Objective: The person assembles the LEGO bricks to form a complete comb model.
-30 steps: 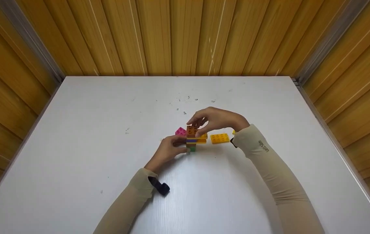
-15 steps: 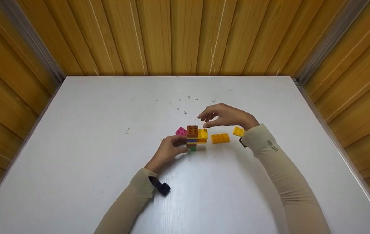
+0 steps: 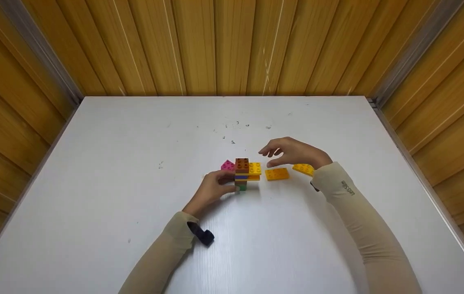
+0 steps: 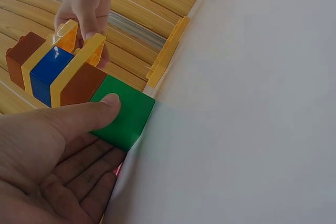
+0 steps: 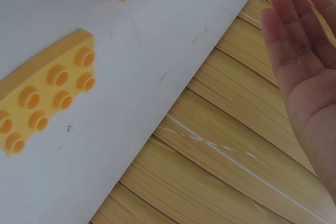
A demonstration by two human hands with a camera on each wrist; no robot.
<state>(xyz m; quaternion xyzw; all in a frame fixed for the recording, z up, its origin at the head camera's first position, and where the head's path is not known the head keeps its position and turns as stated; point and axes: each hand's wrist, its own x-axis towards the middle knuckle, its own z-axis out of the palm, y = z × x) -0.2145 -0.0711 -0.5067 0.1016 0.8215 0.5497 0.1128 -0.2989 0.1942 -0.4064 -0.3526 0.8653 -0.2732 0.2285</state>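
Fingers of our left hand (image 3: pixel 211 188) are curled in a grip, a pink brick (image 3: pixel 227 165) just beyond them; they hold the upright stack (image 3: pixel 242 164) low, thumb on its green bottom brick (image 4: pixel 128 114). Rightward lies an orange plate (image 3: pixel 277 174), then our right hand (image 3: pixel 293 152), fingers loosely parted, holding nothing, and a yellow plate (image 3: pixel 303 168). We seem to be steadying between additions; adding more would call for pinching one plate by its edges.
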